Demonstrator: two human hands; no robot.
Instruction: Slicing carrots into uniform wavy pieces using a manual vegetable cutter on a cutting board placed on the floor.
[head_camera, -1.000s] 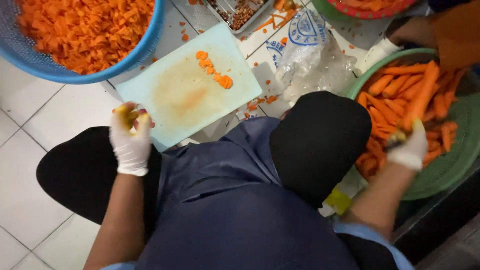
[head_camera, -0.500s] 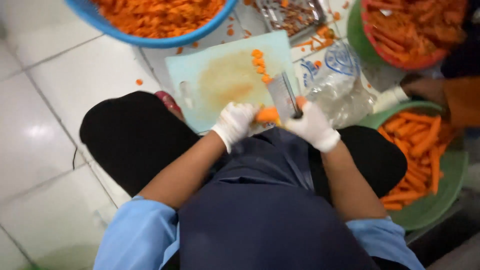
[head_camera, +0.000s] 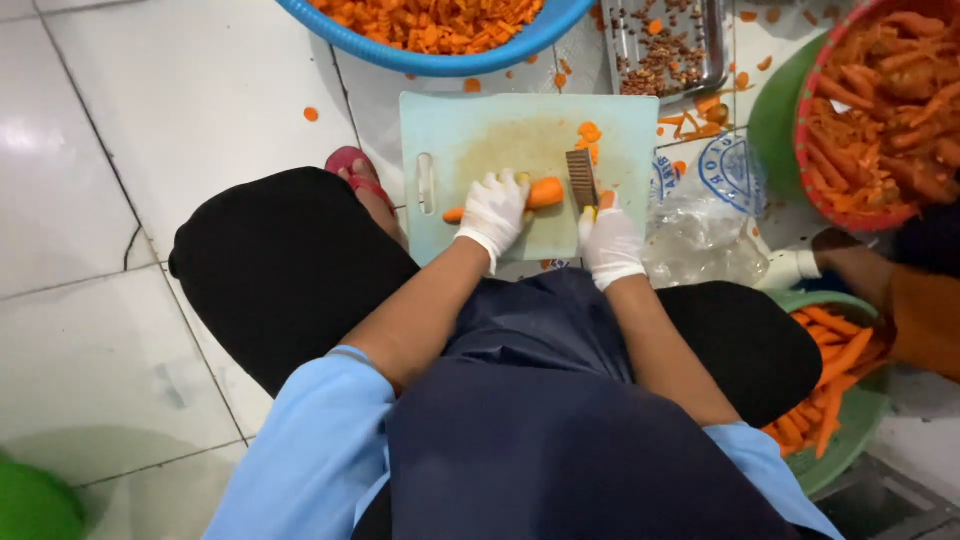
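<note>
A pale green cutting board (head_camera: 470, 130) lies on the tiled floor in front of my knees. My left hand (head_camera: 492, 212), in a white glove, presses a peeled carrot (head_camera: 542, 192) flat on the board. My right hand (head_camera: 609, 243), also gloved, grips a crinkle-cut blade (head_camera: 580, 178) that stands upright at the carrot's right end. A few cut carrot pieces (head_camera: 588, 133) lie on the board beyond the blade.
A blue basket of cut carrot (head_camera: 440, 25) stands beyond the board, a metal tray (head_camera: 665, 45) beside it. At right are a red basket of carrot peelings (head_camera: 875, 110), a green bowl of peeled carrots (head_camera: 830, 380), a plastic bag (head_camera: 705, 225) and another person's gloved hand (head_camera: 790, 268).
Both hands have moved forward onto the board. The carrot, held above my lap before, now lies on the board under my left hand with the blade set against it.
</note>
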